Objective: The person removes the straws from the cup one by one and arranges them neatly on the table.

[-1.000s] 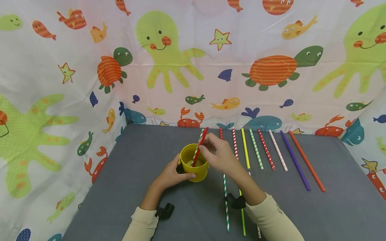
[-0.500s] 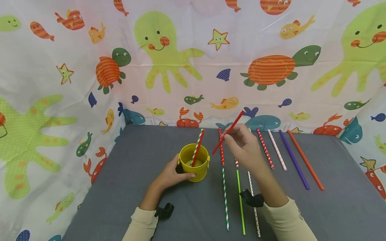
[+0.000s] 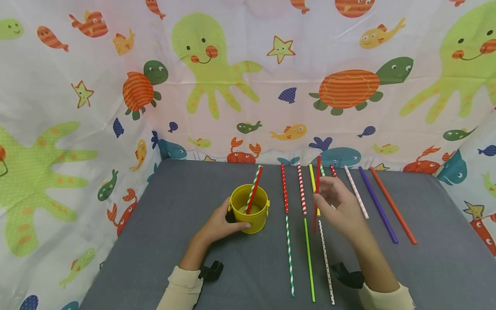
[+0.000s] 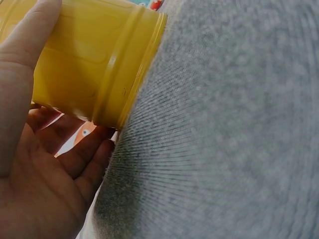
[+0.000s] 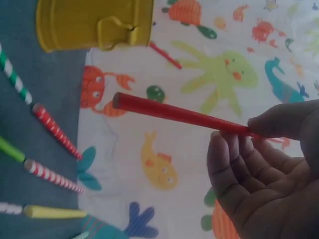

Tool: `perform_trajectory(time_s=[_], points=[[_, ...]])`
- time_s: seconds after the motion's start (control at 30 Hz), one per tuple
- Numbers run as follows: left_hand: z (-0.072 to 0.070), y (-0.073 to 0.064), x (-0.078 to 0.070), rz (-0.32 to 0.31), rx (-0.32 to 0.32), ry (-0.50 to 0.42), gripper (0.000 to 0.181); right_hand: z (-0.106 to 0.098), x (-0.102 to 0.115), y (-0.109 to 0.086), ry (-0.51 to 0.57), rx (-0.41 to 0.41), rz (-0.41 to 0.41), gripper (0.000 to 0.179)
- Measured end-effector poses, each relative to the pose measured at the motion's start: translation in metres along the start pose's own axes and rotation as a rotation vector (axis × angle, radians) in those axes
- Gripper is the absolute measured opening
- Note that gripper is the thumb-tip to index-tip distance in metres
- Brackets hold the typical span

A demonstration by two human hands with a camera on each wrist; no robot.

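Note:
A small yellow bucket (image 3: 253, 224) stands upright on the grey table. My left hand (image 3: 218, 226) grips its side, thumb in front and fingers behind. A green-and-white striped straw (image 3: 254, 184) and a red straw (image 3: 258, 178) lean together inside it. Between the thumb and fingertips of my right hand (image 3: 342, 206) is another plain red straw (image 3: 318, 172), held nearly upright above the row of straws. The right wrist view shows this red straw (image 5: 174, 113) pinched near one end. In the left wrist view the bucket (image 4: 94, 59) lies between thumb and fingers.
Right of the bucket lie a red dotted straw (image 3: 284, 189), a red-and-white striped one (image 3: 302, 189), a yellow one and several others, ending with purple (image 3: 377, 204) and orange (image 3: 393, 206). Nearer are green-striped (image 3: 289, 258), lime (image 3: 309, 260) and speckled white (image 3: 327, 262) straws. A sea-animal curtain (image 3: 240, 38) hangs behind.
My right hand has moved right, away from the bucket, carrying a red straw, which has turned from slanted to nearly upright. Another red straw stayed in the bucket. My left hand has not moved.

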State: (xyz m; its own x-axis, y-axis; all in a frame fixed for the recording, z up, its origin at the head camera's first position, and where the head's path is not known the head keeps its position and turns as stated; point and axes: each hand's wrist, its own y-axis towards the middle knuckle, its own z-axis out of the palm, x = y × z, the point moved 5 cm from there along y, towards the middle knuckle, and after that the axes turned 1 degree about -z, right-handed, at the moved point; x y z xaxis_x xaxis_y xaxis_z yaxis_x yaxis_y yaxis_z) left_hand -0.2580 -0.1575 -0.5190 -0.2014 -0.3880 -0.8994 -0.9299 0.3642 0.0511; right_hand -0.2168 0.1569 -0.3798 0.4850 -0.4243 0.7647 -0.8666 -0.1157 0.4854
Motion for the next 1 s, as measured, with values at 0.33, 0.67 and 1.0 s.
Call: perform_trajectory(time_s=[0.33, 0.67, 1.0], points=[[0.000, 0.001, -0.002, -0.006, 0.014, -0.021, 0.088, -0.010, -0.023, -0.024, -0.107, 0.169, 0.099, 0.066], [-0.004, -0.007, -0.034, -0.023, 0.038, -0.026, 0.087, -0.015, -0.048, -0.046, -0.236, 0.301, 0.259, 0.067], [-0.006, -0.011, -0.044, -0.025, 0.031, -0.041, 0.085, -0.020, -0.072, -0.073, -0.319, 0.385, 0.292, 0.040]])
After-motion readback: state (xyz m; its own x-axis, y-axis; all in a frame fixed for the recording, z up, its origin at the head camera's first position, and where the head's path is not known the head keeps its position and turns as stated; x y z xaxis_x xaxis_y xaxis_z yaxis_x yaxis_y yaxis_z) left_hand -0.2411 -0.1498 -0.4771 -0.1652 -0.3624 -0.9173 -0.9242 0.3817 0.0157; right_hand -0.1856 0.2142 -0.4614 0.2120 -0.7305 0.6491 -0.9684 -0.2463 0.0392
